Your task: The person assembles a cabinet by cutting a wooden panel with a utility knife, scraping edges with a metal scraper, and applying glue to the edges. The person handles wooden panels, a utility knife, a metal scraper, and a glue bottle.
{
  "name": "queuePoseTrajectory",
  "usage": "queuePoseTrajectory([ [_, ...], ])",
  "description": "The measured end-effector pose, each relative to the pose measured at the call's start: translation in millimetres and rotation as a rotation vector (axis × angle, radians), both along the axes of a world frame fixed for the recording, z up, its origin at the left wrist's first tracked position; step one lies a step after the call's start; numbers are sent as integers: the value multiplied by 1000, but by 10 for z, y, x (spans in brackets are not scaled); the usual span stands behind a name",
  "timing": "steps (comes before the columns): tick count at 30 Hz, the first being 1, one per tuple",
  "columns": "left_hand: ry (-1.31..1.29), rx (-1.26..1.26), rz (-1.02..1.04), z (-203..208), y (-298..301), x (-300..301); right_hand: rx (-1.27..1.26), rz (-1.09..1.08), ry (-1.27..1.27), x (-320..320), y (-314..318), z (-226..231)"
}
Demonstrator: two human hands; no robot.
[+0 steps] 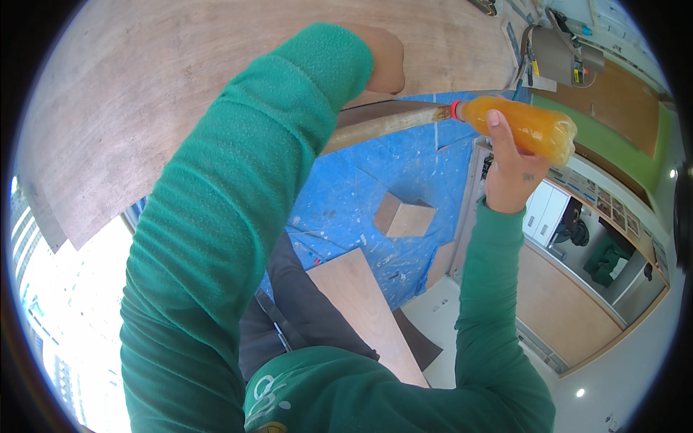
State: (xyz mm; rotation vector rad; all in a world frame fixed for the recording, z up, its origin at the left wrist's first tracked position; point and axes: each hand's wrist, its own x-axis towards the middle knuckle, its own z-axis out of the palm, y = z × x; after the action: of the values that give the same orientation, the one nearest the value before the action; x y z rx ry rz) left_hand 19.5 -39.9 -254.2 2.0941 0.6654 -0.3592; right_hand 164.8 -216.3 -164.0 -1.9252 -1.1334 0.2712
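Note:
In my right hand [512, 169] is a clear plastic bottle [523, 124] of orange-yellow liquid, with its red cap pointing left. My thumb lies along the bottle's near side, and the bottle is tilted almost flat. Its cap meets, or nearly meets, the brown-stained end of a pale wooden strip [390, 127]. This strip runs leftward along the near edge of a large wooden panel [166, 101] until my left sleeve covers it. Over the panel's edge is my left hand [388, 60], bent at the wrist. Its fingers are hidden, so its grip does not show.
Below the panel, blue sheeting [339, 195] with pale specks covers the floor. A wooden block [404, 216] and a flat board [368, 307] lie there. On the right are shelves [621, 252] and a low wooden cabinet front [563, 289]. Bright windows [72, 310] stand at the left.

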Motion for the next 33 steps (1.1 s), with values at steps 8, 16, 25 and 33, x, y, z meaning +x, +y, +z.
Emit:
queuePoseTrajectory([
  [8, 0, 0, 1, 0, -1, 4, -29, 3, -49, -12, -31, 62],
  [16, -19, 19, -2, 10, -4, -20, -19, -68, 4, 167, 14, 5],
  [25, 19, -4, 12, 9, -17, 10, -84, -44, 19, 143, -77, 87],
  [33, -8, 10, -9, -24, 3, 11, 31, -62, 147, -31, -186, 140],
])
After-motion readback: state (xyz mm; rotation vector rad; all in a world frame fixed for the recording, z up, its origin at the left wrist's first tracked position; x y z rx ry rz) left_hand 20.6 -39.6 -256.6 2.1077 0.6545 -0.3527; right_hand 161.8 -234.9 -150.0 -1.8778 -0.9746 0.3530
